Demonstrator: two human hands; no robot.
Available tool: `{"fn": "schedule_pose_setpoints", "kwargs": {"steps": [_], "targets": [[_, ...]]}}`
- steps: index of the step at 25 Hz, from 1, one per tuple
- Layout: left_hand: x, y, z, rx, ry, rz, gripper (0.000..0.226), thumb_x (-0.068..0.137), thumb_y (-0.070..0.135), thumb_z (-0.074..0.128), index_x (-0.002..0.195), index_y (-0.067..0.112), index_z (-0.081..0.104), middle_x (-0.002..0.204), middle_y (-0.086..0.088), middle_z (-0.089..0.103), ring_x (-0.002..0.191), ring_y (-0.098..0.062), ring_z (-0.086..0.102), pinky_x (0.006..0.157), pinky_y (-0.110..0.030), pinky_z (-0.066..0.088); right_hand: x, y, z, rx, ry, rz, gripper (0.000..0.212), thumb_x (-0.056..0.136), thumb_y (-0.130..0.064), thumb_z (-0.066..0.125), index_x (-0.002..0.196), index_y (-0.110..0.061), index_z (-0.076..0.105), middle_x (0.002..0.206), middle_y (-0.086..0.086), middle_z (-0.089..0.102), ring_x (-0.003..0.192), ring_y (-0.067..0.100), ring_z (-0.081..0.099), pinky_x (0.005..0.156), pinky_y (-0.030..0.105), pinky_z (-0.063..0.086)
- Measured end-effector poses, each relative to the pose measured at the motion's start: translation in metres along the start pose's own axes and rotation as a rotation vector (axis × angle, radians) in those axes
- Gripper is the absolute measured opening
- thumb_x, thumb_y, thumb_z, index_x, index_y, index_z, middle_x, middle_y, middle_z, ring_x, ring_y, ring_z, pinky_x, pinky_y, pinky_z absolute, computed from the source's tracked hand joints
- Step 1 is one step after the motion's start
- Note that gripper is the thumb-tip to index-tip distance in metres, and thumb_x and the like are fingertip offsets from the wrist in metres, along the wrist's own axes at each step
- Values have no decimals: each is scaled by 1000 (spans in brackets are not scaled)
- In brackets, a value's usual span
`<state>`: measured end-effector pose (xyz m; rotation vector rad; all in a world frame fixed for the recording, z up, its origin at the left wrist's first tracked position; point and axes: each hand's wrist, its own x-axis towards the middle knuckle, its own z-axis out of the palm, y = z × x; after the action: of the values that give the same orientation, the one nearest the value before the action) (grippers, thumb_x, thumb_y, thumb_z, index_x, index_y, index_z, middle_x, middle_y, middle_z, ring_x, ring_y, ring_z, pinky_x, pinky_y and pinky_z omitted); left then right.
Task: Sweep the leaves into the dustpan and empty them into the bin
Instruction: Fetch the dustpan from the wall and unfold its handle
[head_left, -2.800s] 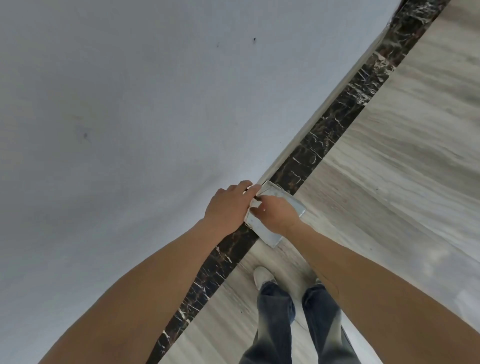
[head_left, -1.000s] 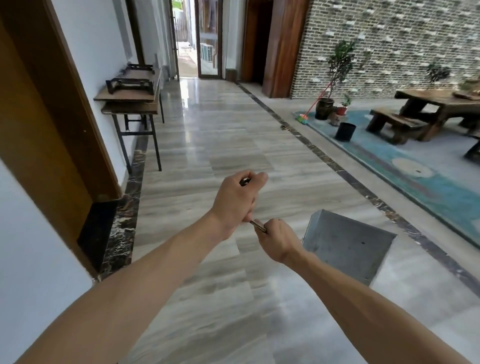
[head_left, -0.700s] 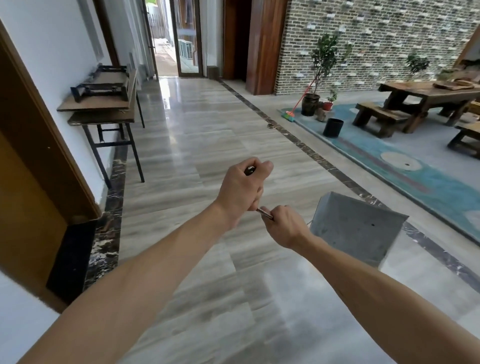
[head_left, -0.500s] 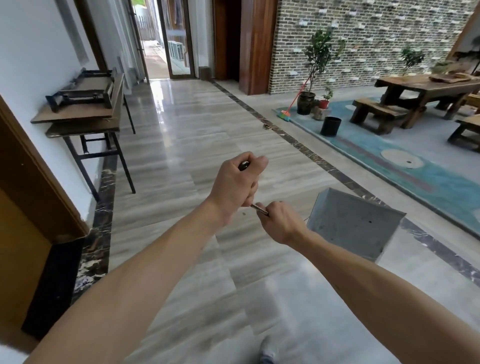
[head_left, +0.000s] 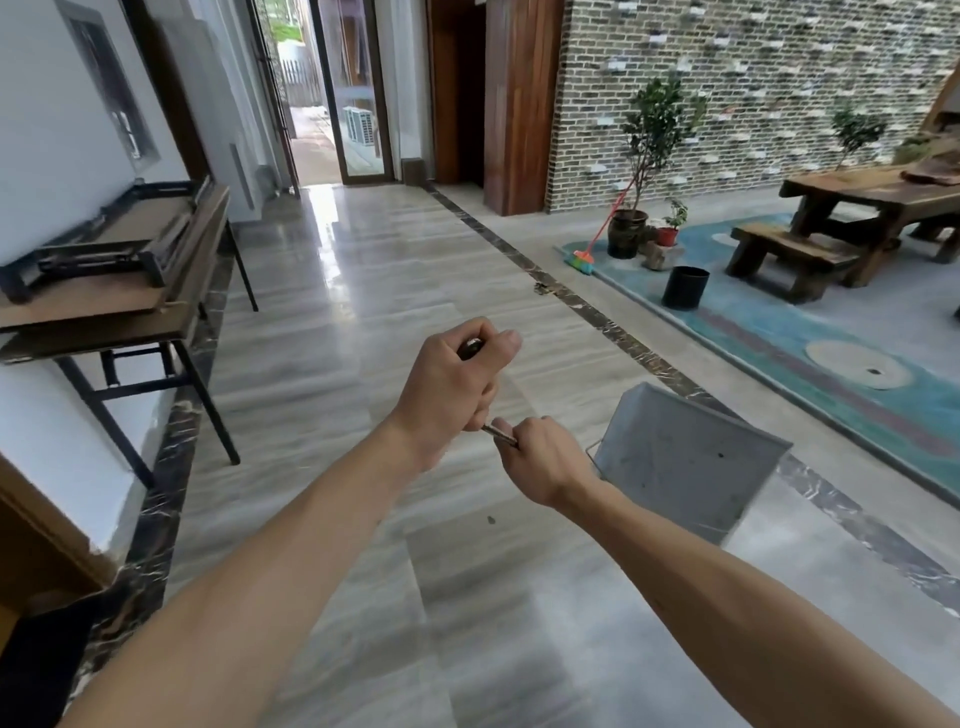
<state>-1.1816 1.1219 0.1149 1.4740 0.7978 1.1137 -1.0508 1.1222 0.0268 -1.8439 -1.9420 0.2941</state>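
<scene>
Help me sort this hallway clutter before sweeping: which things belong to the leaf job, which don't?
For the job: metal dustpan, handle gripped by left hand and right hand; broom; black bin.

Lying about: folding tables; potted plant; wooden bench.

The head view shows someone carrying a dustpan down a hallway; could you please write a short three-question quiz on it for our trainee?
1. True or false: both hands grip the handle of the metal dustpan.
2. Multiple choice: the broom is A) in the left hand, B) leaning by the potted plant at the brick wall, C) lying on the folding table.
3. Fill in: the black bin stands on the ____ floor mat.

Key: 1 true, with the right hand lower on the handle; 2 B; 3 blue-green.
</scene>
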Motion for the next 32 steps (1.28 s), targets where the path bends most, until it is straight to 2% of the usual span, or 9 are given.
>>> {"fn": "schedule_pose_setpoints", "kwargs": {"steps": [2,7,12,17,23,27,32], "targets": [[54,-18,-12,-2,9,-4,43,94,21,59,59,18,34,55,-5,19,45,-18,14,42,-21,17,54,15,7,-21,21,6,56,101,-36,30,51,-11,30,59,19,49,65,35,42,61,36,29],[214,-68,-59,-20,-18,4,42,94,18,58,60,19,34,52,-1,23,43,-15,15,43,-22,14,218,50,37,-46,-9,21,56,101,-37,30,51,-12,28,50,5,31,62,33,41,60,36,30],[393,-92,-98,-35,-68,7,43,94,16,57,57,19,36,51,-2,24,41,-15,17,41,-19,18,392,78,39,-2,3,52,55,102,-33,31,52,-12,25,49,5,30,59,32,36,58,35,27],[548,-128,-118,-75,-71,-29,43,94,14,57,59,18,34,50,1,24,42,-14,16,42,-21,15,544,130,56,-9,9,112,59,101,-41,29,51,-10,29,49,5,35,50,30,36,55,34,30],[741,-193,-111,-65,-51,-59,42,94,13,56,60,18,32,50,0,23,42,-14,13,42,-21,12,722,219,68,21,-3,92,58,102,-39,28,51,-10,29,49,5,35,52,29,36,55,34,27],[869,-211,-101,-47,-40,-77,41,94,13,56,61,17,33,54,-3,21,46,-15,12,43,-22,12,841,270,54,66,-15,84,57,102,-38,27,52,-11,28,51,5,35,58,31,37,58,35,27],[1011,-247,-116,-210,-116,-115,27,89,18,53,65,20,43,57,0,24,49,-15,14,43,-22,13,978,320,54,57,-3,100,58,102,-39,26,51,-12,28,56,11,39,62,32,39,61,36,28]]}}
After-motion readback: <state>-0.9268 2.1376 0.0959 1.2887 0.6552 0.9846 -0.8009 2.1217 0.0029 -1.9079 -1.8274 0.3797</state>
